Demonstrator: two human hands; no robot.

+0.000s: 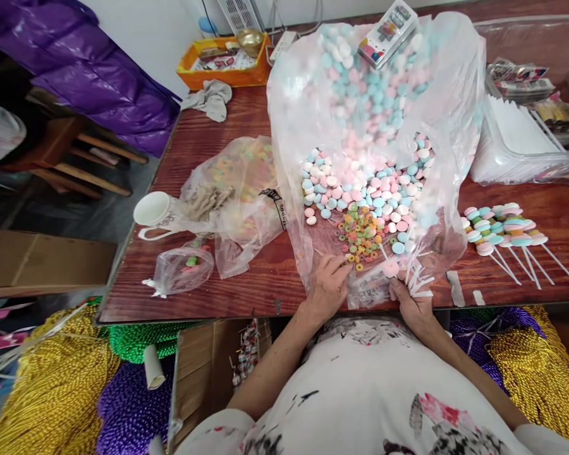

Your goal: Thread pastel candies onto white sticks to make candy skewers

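Observation:
My right hand (413, 303) is closed at the table's near edge, pinching a thin white stick (383, 251) that passes through a round pink candy (391, 268). More loose white sticks (415, 278) lie right beside its fingers. At the near edge of a pile of small colourful rings (360, 230), my left hand (329, 284) has its fingers bent together, the tips touching the rings; anything between them is hidden. Behind the rings, pink, white and blue candies (374, 189) spill from a large clear plastic bag (291, 120).
Candy-threaded sticks (507, 230) lie at the right, near a clear plastic tub (516, 139). To the left are a white cup (152, 208), a bag of rings (241, 164) and a small bag (183, 270). An orange tray (222, 76) stands behind; bead strands (52, 379) hang below.

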